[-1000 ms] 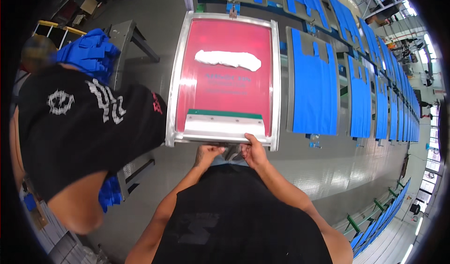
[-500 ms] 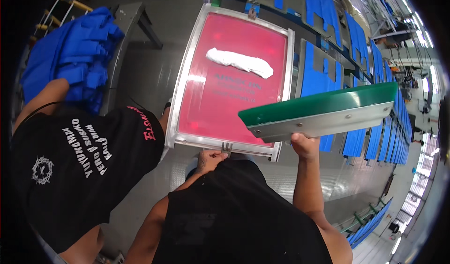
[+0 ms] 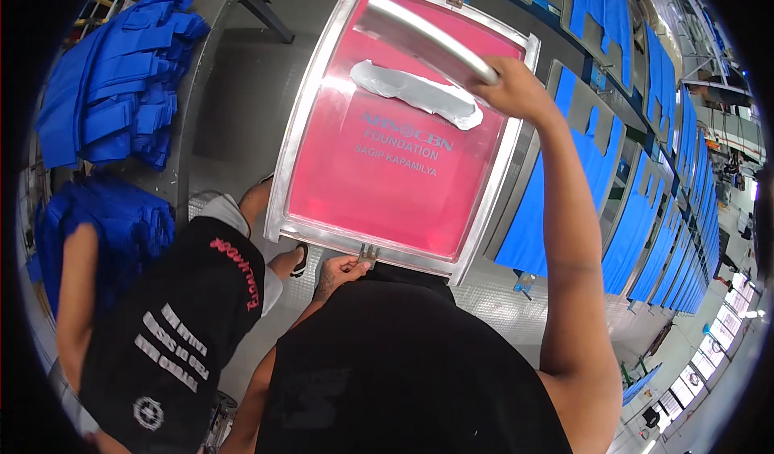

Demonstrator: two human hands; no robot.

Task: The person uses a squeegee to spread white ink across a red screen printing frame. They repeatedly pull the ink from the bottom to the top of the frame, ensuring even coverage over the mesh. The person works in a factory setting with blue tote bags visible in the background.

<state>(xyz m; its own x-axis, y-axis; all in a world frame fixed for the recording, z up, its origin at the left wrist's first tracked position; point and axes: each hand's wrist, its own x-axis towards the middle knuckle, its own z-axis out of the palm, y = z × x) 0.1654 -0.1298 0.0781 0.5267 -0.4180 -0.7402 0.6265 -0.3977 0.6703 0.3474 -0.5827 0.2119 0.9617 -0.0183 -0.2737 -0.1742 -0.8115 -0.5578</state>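
Observation:
A metal-framed printing screen with pink mesh and stencilled lettering lies before me. Across its upper half runs a thick strip of white ink. My right hand is closed round one end of a squeegee, held slantwise over the far part of the screen, just beyond the ink. Its metal holder faces up; the green blade is hidden, and I cannot tell whether it touches the mesh. At the near edge of the frame, my left hand pinches a small metal clamp.
To the right, long rows of boards carry blue cut fabric pieces. Stacked blue fabric sits on a table at the left. A co-worker in a black shirt bends close by on my left, one arm near more blue fabric.
My right hand has swung the squeegee from the right of the screen to its far part and turned it over. My left hand stays at the clamp. The co-worker has moved nearer me.

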